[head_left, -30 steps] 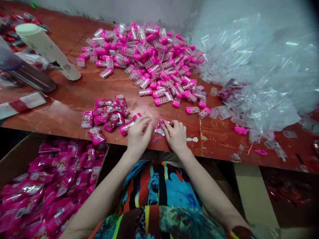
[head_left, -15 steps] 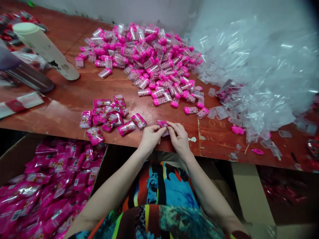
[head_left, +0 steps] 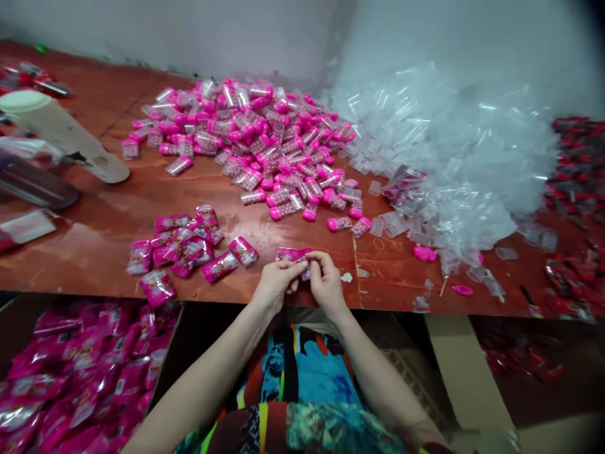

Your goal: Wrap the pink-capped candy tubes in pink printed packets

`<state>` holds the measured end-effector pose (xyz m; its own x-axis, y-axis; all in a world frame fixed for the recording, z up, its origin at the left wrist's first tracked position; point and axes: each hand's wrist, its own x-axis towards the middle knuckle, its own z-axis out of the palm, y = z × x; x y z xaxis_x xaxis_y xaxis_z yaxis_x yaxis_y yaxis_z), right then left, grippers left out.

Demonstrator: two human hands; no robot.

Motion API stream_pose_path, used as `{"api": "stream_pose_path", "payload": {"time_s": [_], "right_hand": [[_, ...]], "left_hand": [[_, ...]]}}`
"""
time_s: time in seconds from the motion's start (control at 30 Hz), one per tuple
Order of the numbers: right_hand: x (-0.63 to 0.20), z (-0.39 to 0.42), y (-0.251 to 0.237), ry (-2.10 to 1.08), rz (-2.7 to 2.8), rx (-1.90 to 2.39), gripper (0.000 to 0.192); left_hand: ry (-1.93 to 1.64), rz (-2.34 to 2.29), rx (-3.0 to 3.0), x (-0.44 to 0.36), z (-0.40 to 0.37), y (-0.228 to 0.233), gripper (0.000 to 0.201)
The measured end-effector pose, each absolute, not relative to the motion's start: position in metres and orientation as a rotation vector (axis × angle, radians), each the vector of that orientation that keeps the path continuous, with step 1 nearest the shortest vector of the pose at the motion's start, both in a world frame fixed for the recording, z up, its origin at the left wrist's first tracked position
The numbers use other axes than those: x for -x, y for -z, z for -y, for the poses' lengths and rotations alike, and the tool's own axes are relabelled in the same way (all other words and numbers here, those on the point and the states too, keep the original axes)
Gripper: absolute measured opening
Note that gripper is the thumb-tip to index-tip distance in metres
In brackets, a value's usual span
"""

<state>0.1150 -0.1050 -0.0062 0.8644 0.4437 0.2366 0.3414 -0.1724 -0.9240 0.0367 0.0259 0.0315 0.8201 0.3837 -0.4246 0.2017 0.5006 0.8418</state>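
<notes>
At the near edge of the reddish-brown wooden table (head_left: 118,208), the person's left hand (head_left: 275,284) and right hand (head_left: 325,284) meet around one small pink printed foil packet (head_left: 293,255), each hand pinching it between thumb and fingertips with the fingers curled closed on it; the packet sits between the two hands, raised just off the tabletop, its left end sticking out past the left hand's fingers. The print on the packet is too small and blurred to read, and no brand or wording can be made out anywhere in view. Just left of the hands lies a loose cluster of the same pink foil packets (head_left: 182,243) flat on the table, the nearest one close beside the left hand. Farther back, well apart from the hands, a large heap of clear plastic capsules with pink caps (head_left: 255,139) holds small pink balls, and to its right a mound of empty clear plastic pieces (head_left: 449,157) spreads toward the table's far right. Below the table edge on the left, an open cardboard box (head_left: 186,328) is filled with more pink packets. A pale cylindrical tube (head_left: 61,135) lies on its side at the far left of the table.
</notes>
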Motion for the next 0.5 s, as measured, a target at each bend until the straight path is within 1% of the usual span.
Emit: {"api": "stream_pose_path", "payload": {"time_s": [0.1,0.17,0.23,0.3,0.4,0.5], "right_hand": [[-0.119,0.108,0.007,-0.057,0.701,1.834,0.025],[-0.128,0.112,0.005,-0.097,0.776,1.847,0.027],[-0.144,0.120,0.001,-0.141,0.845,1.870,0.031],[-0.170,0.132,-0.008,-0.097,0.862,1.951,0.033],[-0.218,0.151,-0.027,0.101,0.676,2.227,0.038],[-0.257,0.156,-0.046,0.106,0.371,2.553,0.043]], "left_hand": [[-0.042,-0.561,-1.019,-0.041,-0.033,-0.033,0.054],[-0.017,-0.538,-1.004,-0.043,-0.038,-0.035,0.050],[-0.021,-0.551,-1.007,-0.045,-0.043,-0.036,0.047],[-0.047,-0.579,-1.015,-0.045,-0.049,-0.038,0.048],[-0.085,-0.598,-1.031,-0.045,-0.055,-0.040,0.051],[-0.093,-0.584,-1.033,-0.049,-0.055,-0.042,0.051]]}}
